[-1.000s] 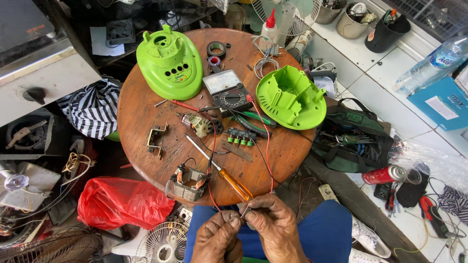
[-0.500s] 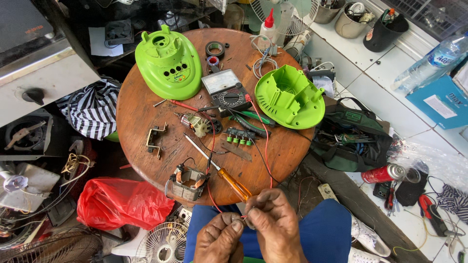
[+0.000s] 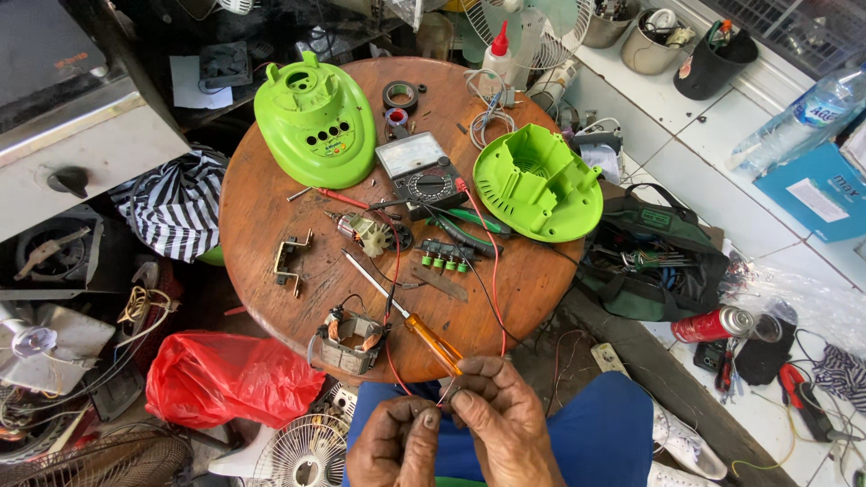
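thin red wire (end pinched in hands), trailing from table edge

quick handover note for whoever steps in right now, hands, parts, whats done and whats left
Left hand and right hand: both over the lap, pinching thin wire ends between fingertips.
Round wooden table: motor stator near the front edge, orange-handled screwdriver beside it, rotor, green switch block, multimeter, two green housing halves.
Done: housing opened, motor out.
Left: wires in hand not visibly joined; all parts lie loose.
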